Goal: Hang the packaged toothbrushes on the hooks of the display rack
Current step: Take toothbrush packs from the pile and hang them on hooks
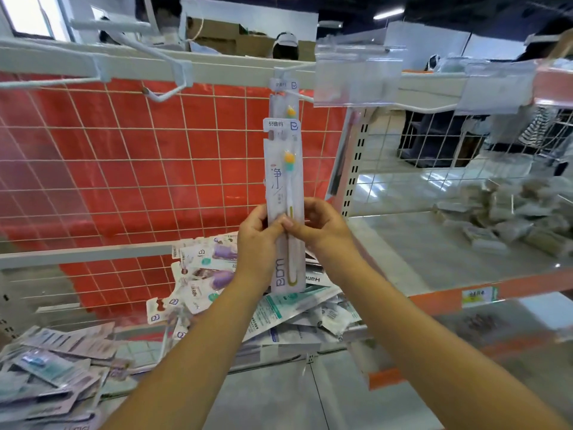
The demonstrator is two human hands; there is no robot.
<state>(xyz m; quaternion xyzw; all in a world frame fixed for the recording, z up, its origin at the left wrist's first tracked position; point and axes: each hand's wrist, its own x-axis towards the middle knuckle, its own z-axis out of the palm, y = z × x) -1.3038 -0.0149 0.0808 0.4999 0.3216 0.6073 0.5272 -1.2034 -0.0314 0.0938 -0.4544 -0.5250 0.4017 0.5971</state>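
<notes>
Loose packs, far left: a heap of flat packaged toothbrushes in pale lilac and teal card (52,367) lies on the lower shelf at the bottom-left corner.
Back panel: a white wire grid over a red backing sheet (124,169) fills the left half behind the rack.
Empty hooks: white metal display hooks (161,94) jut from the top rail, left of centre.
Middle pile: more packaged toothbrushes, white, purple and teal (210,274), lie on the shelf just below and behind the hands.
Left hand (255,243): curled round the left edge of the long white blister pack with a yellow-and-teal toothbrush (283,187), thumb pressed on its front.
Held pack: upright, its top just below a second identical hung toothbrush pack (285,103), which it partly overlaps.
Right hand (316,225): fingers curled, pinching the same pack's right edge.
Label holders: clear plastic price tag holders (356,79) sit at the hook ends, right of centre.
Far right: a blurred pile of small grey-beige packets (508,218) rests on the neighbouring shelf.
</notes>
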